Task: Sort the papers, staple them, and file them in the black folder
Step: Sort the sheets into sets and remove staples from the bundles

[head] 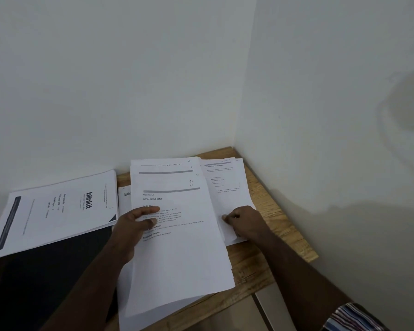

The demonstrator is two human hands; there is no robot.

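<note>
A fanned stack of papers [177, 247] lies in the middle of the wooden table [273, 240], its near end reaching past the table's front edge. The sheets are stepped so that their top right corners show handwritten marks one below another. The top sheet carries printed headings and short lines of text.

The left hand [134, 225] lies on the left edge of this stack. Its fingers reach over the printed lines of the top sheet, only gently bent, and press down on the paper. The thumb cannot be made out clearly.

A second pile of sheets [227, 187] lies just beside the stack on the right, partly tucked under it, close to the wall corner. The right hand [243, 220] rests on the near part of this pile. Its fingers are curled and the fingertips pinch the edge of the sheets.

The black folder [46, 271] lies flat at the left of the table, touching the left edge of the stack. A printed packet [58, 211] with the word "blinkit" lies turned sideways across the far part of the folder. Another sheet [124, 197] with the same word shows between the packet and the stack, mostly covered.

Two white walls [153, 80] meet in a corner behind the table. A striped sleeve [351, 317] shows at the lower right.
</note>
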